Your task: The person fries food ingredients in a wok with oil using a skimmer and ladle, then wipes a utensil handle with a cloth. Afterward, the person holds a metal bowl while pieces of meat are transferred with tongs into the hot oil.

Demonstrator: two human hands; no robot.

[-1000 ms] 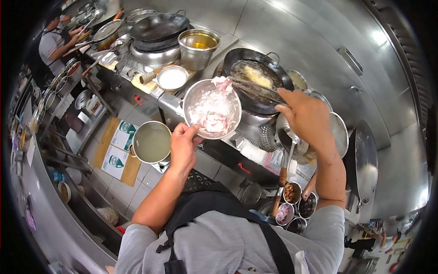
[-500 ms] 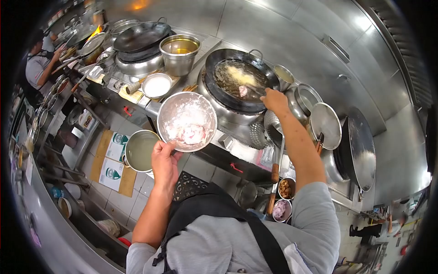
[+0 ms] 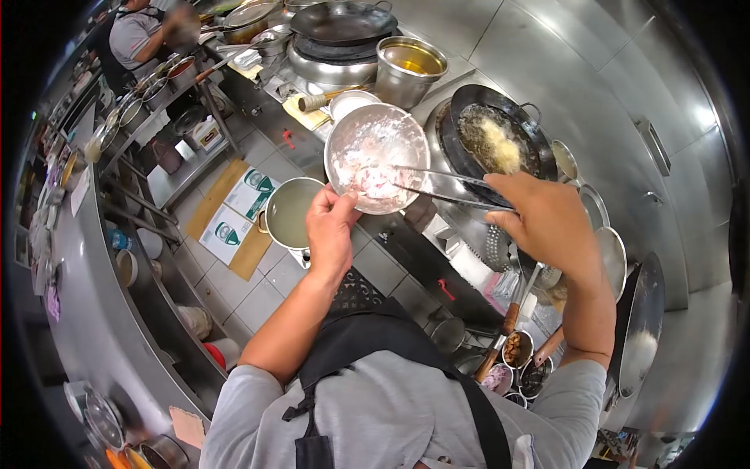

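Observation:
My left hand grips the lower left rim of a metal bowl. Inside the bowl, white powder surrounds pinkish pieces that look like raw meat. Metal tongs are held in my right hand, and their tips reach into the bowl at the pieces. Whether the tips have closed on a piece is hard to tell. Just beyond my right hand, a black wok holds bubbling oil with pale yellow food frying in it.
Behind the bowl stand a pot of yellow oil and an empty-looking wok. A pot of cloudy liquid is at the left. Ladles and small ingredient bowls lie at the lower right. Another person stands far left.
The tongs held a piece over the bowl, then lowered it into the wok's oil. Now they are back in the bowl. The camera view has shifted, and my left hand still holds the bowl.

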